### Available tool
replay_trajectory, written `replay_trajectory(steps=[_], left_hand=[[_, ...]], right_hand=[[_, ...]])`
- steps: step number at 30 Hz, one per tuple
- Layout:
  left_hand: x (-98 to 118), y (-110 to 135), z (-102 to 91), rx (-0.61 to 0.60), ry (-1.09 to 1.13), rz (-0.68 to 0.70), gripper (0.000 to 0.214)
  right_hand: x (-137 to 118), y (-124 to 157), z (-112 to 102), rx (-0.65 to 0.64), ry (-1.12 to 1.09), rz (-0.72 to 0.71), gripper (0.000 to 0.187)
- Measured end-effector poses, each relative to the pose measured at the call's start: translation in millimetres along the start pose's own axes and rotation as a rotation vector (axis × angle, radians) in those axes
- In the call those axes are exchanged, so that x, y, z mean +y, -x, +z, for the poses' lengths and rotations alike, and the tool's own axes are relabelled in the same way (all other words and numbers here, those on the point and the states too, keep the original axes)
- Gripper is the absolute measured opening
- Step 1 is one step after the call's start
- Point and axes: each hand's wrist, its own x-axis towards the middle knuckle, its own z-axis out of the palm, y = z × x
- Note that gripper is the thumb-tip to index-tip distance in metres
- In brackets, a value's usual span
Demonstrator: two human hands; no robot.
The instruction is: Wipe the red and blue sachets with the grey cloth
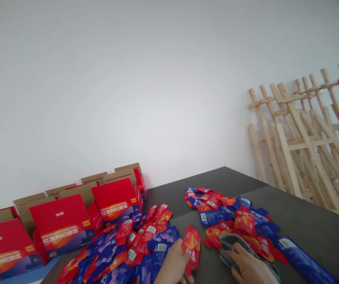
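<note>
My left hand (174,263) is closed on a red sachet (192,246) with an orange fruit print, its flat face turned up above the dark table. My right hand (248,265) grips a grey cloth (228,241), its fingers pressed into the folds. Beside my left hand spreads a heap of red and blue sachets (140,244). Just beyond the cloth lies a second group of mixed sachets (244,221). A long blue packet (304,260) rests to the right of my right hand.
Several open red cartons (66,225) with raised cardboard flaps stand along the left. The dark tabletop (216,177) reaches back to a white wall (169,98). Wooden easel frames (299,134) lean against the wall at the right, past the table edge.
</note>
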Motion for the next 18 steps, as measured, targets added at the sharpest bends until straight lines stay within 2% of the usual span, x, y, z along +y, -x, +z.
replay_trajectory(steps=[4,6,9,11,14,18], left_hand=[[-27,11,6.2,-0.204,0.268,0.098,0.043],[-33,12,15.0,-0.246,0.249,0.082,0.045],[-40,9,25.1,-0.232,0.144,0.025,0.042],[-45,7,27.2,-0.291,0.176,0.038,0.054],[-52,7,26.9,-0.36,0.229,0.082,0.055],[-46,15,28.0,-0.275,0.063,0.096,0.043]], right_hand=[[-4,0,-9,0.012,-0.067,0.007,0.039],[-9,1,-18,0.031,-0.094,0.003,0.038],[-21,6,-32,0.016,-0.08,-0.03,0.038],[-32,10,-36,-0.016,-0.048,-0.064,0.037],[-48,16,-23,-0.035,0.041,-0.148,0.031],[-59,19,16,0.041,0.225,-0.346,0.026]])
